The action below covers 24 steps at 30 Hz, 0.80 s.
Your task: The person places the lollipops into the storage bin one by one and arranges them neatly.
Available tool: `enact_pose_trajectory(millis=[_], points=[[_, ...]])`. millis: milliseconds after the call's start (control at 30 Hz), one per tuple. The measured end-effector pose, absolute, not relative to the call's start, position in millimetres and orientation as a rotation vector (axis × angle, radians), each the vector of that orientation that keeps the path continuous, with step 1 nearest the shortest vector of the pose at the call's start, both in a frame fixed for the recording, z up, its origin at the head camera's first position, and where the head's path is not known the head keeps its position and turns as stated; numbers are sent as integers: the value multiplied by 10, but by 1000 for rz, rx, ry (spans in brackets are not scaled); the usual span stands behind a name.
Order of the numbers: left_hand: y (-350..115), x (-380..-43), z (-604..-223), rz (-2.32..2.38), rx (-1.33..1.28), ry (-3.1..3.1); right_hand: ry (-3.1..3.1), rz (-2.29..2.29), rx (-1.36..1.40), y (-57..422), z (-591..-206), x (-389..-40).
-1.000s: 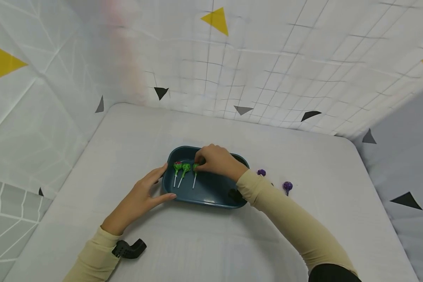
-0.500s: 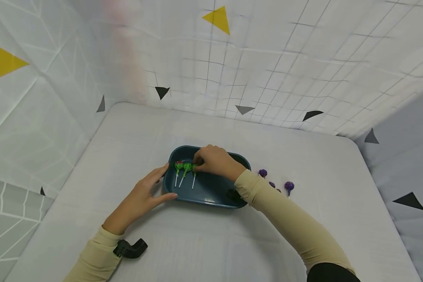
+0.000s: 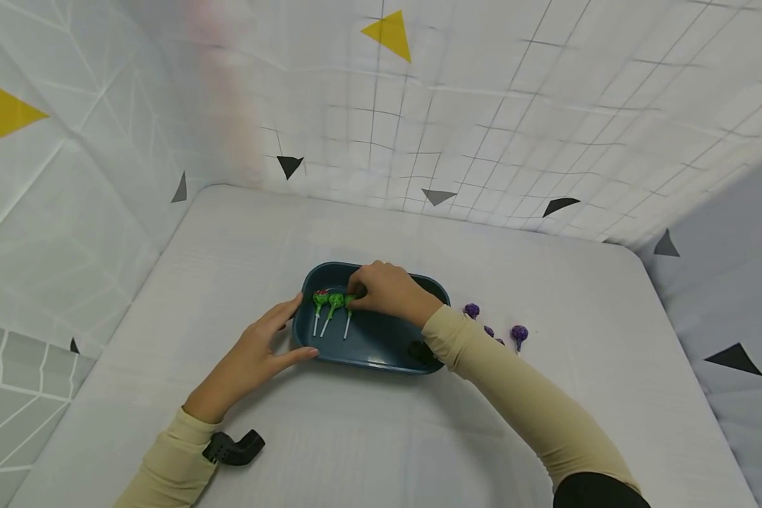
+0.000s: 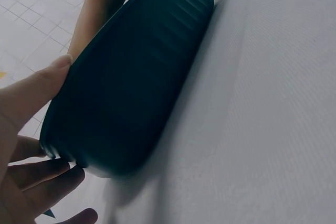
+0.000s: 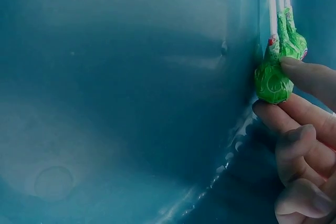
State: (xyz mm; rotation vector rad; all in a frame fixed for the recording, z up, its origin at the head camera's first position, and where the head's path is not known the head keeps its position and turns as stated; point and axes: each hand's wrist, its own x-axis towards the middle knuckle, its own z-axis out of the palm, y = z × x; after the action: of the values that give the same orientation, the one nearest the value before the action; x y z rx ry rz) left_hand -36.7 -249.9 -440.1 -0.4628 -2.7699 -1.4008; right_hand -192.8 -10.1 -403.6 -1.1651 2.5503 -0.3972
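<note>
A dark blue-green tray point(image 3: 381, 365) lies on the white table. My left hand point(image 3: 257, 356) spans its left end, thumb on the near rim and fingers along the end wall, as the left wrist view also shows. Inside the tray, my right hand point(image 3: 390, 291) pinches the head of a green-wrapped lollipop point(image 5: 274, 83) between thumb and fingers. Its white stick points toward the near side. Just left of it, two more green lollipops point(image 3: 335, 302) lie side by side with their sticks pointing the same way. The right hand partly covers the head of the pinched one.
Several purple-wrapped lollipops point(image 3: 518, 334) lie on the table right of the tray, some partly hidden by the right forearm point(image 3: 514, 384). A black wrist device point(image 3: 233, 449) sits at the left cuff. White patterned sheets point(image 3: 482, 106) stand around the table's back and sides.
My right hand has shifted the pinched green lollipop slightly left, closer to the other two. The left hand stays on the tray's end.
</note>
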Motion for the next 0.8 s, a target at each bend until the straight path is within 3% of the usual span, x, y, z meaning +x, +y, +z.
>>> enact_pose_trajectory(millis=[800], points=[[-2499,-380,-4438,-1376,-484,-2742,2549,-421,-1154,-82,-4061,-1927]])
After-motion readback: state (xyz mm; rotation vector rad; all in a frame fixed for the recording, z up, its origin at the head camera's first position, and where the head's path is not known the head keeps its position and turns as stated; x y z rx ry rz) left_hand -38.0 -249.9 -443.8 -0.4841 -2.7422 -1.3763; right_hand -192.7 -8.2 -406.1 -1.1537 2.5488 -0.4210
